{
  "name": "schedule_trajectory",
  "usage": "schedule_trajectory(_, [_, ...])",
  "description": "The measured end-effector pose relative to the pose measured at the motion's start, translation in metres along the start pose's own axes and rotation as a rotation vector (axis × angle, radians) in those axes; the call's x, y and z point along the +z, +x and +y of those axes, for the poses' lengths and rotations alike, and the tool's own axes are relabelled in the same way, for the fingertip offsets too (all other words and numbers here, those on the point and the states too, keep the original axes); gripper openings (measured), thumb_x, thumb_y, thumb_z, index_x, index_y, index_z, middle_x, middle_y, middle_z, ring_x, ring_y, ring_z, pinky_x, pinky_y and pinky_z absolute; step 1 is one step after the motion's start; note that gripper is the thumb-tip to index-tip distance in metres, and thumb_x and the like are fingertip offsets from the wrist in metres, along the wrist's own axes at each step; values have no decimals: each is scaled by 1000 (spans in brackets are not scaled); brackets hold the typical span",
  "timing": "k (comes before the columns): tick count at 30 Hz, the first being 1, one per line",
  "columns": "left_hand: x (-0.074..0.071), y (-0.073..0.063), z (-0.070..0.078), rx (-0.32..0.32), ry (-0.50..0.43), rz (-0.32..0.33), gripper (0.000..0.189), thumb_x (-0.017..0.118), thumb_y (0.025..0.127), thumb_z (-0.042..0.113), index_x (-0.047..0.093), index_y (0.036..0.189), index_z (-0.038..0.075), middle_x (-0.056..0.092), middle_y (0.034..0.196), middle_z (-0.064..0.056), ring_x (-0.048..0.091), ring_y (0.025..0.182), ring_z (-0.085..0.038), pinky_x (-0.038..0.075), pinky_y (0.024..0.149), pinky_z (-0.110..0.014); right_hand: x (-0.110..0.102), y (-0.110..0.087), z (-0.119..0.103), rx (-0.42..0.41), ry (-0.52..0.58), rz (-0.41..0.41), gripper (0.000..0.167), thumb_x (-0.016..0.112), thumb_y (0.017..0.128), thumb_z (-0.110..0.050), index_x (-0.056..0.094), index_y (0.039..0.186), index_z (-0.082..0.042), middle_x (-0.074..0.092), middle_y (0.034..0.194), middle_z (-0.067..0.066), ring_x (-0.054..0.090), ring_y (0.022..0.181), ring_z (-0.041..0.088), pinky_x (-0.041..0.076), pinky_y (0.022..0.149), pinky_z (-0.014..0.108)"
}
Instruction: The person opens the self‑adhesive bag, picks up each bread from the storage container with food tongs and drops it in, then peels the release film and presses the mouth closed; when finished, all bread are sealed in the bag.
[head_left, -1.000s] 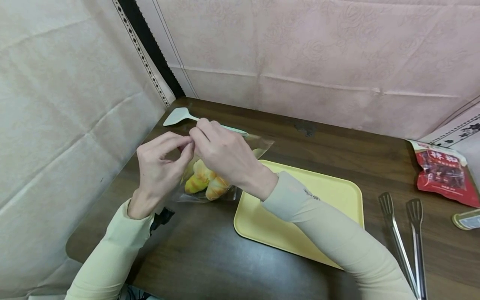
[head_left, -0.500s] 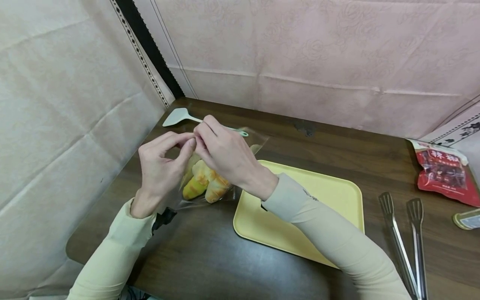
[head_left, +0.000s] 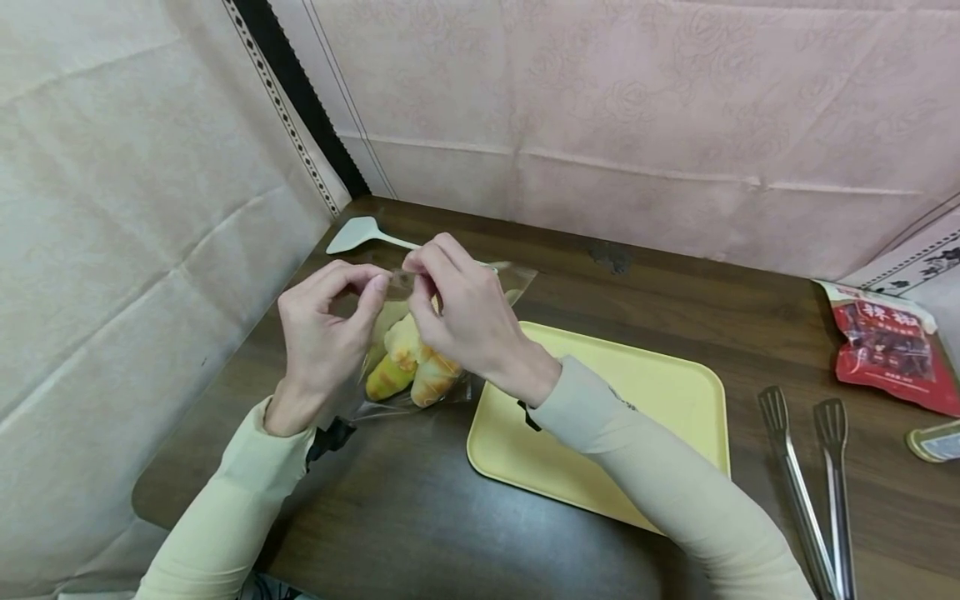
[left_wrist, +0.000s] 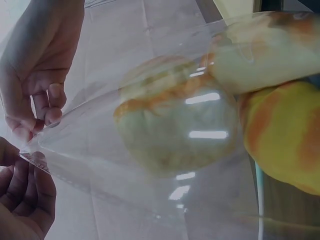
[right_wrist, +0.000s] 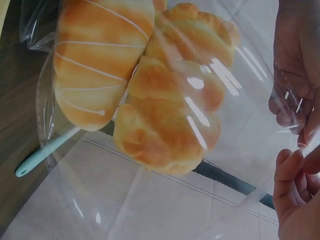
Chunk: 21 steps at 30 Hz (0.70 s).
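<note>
A clear plastic bag (head_left: 517,279) stands over the dark table with several bread rolls in it. My left hand (head_left: 318,333) pinches the bag's top edge between thumb and forefinger. Close beside it, my right hand (head_left: 476,312) holds the same edge with curled fingers. Through the film in the right wrist view show a long bun (right_wrist: 102,55) with white icing lines and a braided loaf (right_wrist: 175,95). The left wrist view shows a round roll (left_wrist: 175,125) and a yellow bread (left_wrist: 290,135) with orange bands.
A yellow tray (head_left: 667,392) lies right of the bag, under the right forearm. Behind the hands is a pale green spatula (head_left: 356,233). Metal tongs (head_left: 838,483), a red snack packet (head_left: 885,346) and a small container (head_left: 937,440) are at the right. Cloth walls (head_left: 637,125) border the table.
My right hand has shifted a little to the right, its fingertips now apart from those of my left hand. The left hand has barely moved.
</note>
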<state>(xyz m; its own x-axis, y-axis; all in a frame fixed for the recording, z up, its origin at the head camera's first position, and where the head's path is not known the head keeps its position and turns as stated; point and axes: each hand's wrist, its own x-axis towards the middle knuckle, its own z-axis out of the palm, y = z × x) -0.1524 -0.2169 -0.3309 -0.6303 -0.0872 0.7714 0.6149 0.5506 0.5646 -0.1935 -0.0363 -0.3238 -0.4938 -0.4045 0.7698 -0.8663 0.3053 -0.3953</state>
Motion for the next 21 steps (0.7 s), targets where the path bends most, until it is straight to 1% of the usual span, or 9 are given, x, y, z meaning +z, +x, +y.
schedule_trajectory(3, [1,0,1,-5,-9,2,10,77,97,1,80,93,-8,74,81,-21,61,80,6,52,80,-9,-2,-3,-1,-54,-23,-3,17,63,93,3,67,109,3,67,105,14,64,76,19,54,68,23])
schedule_trajectory(5, [1,0,1,-3,-10,0,9,77,96,0,80,93,-7,74,80,-21,60,79,6,52,79,-9,-2,-5,-2,-95,-63,-3,18,67,93,0,67,110,2,67,105,14,64,76,18,53,67,22])
schedule_trajectory(8, [1,0,1,3,-11,-7,6,77,95,-3,80,93,-7,74,80,-21,60,79,7,51,78,-10,-2,-4,-5,-141,-150,0,14,71,97,-8,68,109,0,68,104,12,65,78,17,55,69,23])
schedule_trajectory(12, [2,0,1,13,-14,-13,5,77,95,-4,80,93,-8,75,80,-21,61,80,7,52,79,-10,-2,-2,-6,-164,-224,18,7,68,103,-9,70,104,-2,69,99,9,67,76,16,58,69,24])
schedule_trajectory(15, [2,0,1,12,-15,-15,10,77,97,0,80,93,-9,76,82,-22,62,81,8,52,80,-10,-2,-2,-5,-157,-217,37,8,65,105,-6,70,100,-2,69,95,9,65,73,16,57,68,24])
schedule_trajectory(21, [1,0,2,0,2,-16,11,77,97,2,80,94,-8,77,85,-22,62,83,8,51,81,-9,-1,-7,-3,-102,-126,71,8,65,103,-4,68,96,-1,64,90,10,61,72,17,52,63,22])
